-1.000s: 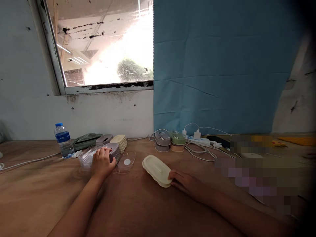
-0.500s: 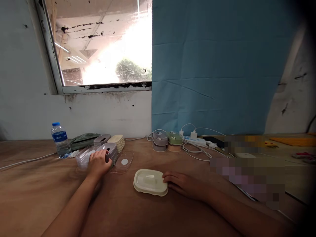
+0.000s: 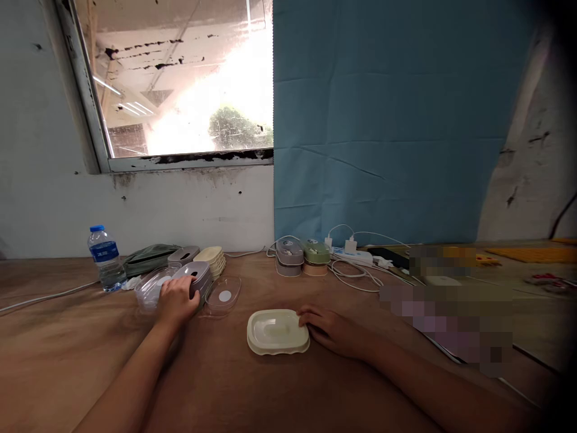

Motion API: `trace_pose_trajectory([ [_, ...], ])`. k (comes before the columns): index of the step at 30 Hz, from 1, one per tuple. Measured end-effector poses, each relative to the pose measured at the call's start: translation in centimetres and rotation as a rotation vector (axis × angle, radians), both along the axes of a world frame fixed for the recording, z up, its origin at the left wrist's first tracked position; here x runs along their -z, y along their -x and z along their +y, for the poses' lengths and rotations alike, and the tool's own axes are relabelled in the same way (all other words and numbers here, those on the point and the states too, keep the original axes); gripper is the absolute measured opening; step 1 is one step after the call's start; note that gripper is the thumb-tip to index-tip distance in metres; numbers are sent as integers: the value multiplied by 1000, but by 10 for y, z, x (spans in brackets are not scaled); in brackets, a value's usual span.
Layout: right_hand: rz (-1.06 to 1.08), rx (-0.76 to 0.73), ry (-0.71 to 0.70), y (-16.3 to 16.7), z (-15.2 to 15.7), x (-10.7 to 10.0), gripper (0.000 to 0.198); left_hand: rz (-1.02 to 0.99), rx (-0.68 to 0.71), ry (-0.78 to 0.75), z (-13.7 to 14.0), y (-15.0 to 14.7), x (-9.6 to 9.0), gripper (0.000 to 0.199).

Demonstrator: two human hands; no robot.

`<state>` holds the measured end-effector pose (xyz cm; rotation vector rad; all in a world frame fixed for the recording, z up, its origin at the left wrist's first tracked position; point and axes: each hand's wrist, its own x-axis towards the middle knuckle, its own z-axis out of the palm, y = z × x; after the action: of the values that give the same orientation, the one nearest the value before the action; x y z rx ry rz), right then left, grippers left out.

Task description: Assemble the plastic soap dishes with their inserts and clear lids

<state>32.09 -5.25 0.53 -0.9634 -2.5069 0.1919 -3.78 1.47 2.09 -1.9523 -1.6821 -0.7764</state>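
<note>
A shallow cream plastic lid (image 3: 273,334) with a rounded rectangular outline and wavy edge lies on the wooden table in front of me. The fingers of my right hand (image 3: 331,331) hold its right end; the thumb is hidden. Further left, my left hand (image 3: 178,297) has its fingers curled over a stack of lilac oval plastic pieces (image 3: 202,273) with a dark slot in the top one. Beside that hand lie clear plastic containers (image 3: 146,291) and a clear oval container (image 3: 228,291) with a white round sticker. Cream pieces (image 3: 211,258) are stacked just behind.
A water bottle (image 3: 106,261) and a green pouch (image 3: 146,258) stand at the back left. Against the blue cloth (image 3: 387,120) sit a grey lunch box (image 3: 289,257) and a green-topped one (image 3: 316,255). White cables (image 3: 356,282) and a power strip (image 3: 354,255) lie to their right.
The cream lid has shifted slightly right and turned a little, with my right hand at its end. My left hand stays at the lilac stack. The whole view has swung slightly right.
</note>
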Motion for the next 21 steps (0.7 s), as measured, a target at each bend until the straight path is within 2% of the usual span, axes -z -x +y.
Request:
trace_pose_trajectory([
  [8,-24,-5,-28,-1,1,2,22,20,-8,-15,-2,-2,-1,24],
  [13,-43,1,-55,-1,0,2,23,17,25,-90,-4,-3,-3,23],
  [17,-68,11,-109,-1,0,1,24,-10,125,-180,-10,-10,-8,25],
  [21,-61,9,-159,1,-1,-3,29,-134,313,-210,-20,-29,-9,27],
])
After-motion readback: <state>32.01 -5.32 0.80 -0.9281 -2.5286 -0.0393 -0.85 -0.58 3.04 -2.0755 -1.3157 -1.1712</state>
